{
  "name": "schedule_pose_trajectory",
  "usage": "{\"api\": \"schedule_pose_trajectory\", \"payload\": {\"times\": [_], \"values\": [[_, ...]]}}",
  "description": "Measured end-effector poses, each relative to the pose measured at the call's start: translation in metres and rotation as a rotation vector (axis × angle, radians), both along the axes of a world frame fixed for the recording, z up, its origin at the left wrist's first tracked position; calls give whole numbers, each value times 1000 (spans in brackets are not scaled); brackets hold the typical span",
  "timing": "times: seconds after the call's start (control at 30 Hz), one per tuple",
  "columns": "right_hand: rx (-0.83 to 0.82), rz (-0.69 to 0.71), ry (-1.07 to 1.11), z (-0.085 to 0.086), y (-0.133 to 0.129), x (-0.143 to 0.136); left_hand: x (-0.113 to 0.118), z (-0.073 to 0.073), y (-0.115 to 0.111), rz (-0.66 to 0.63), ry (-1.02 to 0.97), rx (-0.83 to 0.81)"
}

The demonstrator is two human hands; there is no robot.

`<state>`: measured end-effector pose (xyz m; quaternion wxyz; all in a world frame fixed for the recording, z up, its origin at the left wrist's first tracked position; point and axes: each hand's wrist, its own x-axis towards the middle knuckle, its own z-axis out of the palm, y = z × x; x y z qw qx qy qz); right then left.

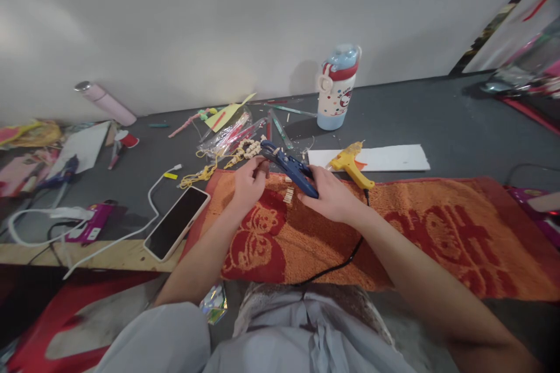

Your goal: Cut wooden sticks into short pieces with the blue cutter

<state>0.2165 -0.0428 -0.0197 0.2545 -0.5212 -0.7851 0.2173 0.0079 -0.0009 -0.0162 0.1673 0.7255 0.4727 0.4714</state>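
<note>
While the right hand [331, 193] is closed around a blue plier-like hand tool [294, 170] above the back edge of the orange towel [324, 250], the left hand [251, 180] curls its fingers at the tool's far end; whether they pinch anything is unclear. Just right, a yellow glue gun [349, 162] overlaps the white board [405, 157]. The smartphone [177, 224] reaches the table's wooden front edge [122, 253]. Bare dark tabletop [406, 108] stretches right of the tumbler [338, 93].
</note>
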Motion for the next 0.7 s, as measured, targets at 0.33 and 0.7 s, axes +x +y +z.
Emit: {"api": "schedule_pose_trajectory", "payload": {"times": [0.33,0.7], "values": [[-4,-4,3,1,0,-1,1,-1,1,-1,-13,-60],[-3,17,-19,-1,-2,-1,1,3,-1,0,-17,-65]]}}
